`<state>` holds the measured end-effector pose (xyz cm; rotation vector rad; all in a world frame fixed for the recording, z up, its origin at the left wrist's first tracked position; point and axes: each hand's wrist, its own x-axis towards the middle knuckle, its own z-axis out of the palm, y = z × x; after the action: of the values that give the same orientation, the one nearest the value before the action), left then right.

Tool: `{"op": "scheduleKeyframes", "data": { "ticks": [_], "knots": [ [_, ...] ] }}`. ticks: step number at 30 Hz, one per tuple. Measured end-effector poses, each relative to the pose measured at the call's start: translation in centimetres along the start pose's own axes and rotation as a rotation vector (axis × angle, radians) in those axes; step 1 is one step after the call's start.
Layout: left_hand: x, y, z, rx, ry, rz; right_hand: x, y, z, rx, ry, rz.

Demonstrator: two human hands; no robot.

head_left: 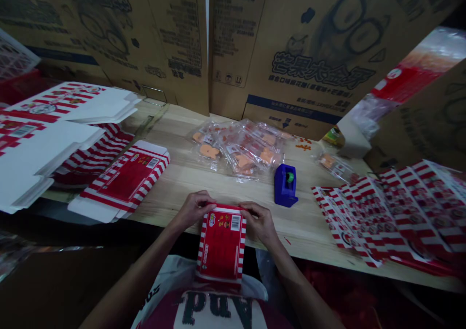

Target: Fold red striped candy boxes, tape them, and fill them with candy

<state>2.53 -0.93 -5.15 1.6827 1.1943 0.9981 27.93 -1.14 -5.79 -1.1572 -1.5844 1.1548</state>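
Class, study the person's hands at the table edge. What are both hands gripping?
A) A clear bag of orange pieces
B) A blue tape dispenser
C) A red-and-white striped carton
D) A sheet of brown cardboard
C. The left hand and right hand both grip the far end of the red-and-white striped carton.
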Motion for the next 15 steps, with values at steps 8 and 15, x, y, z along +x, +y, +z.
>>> {"op": "scheduleKeyframes", "data": {
  "ticks": [8, 15],
  "knots": [
    [-0.6, 0.1, 1.0, -0.008, 0.036, -0.011, -1.0, 0.1, 0.5, -0.006, 0.029, 0.02],
    [-1.2, -0.4, 2.3, -0.379, 0.074, -0.289, 0.2, 1.4, -8.0, -0.29, 0.786, 0.046]
  ]
}}
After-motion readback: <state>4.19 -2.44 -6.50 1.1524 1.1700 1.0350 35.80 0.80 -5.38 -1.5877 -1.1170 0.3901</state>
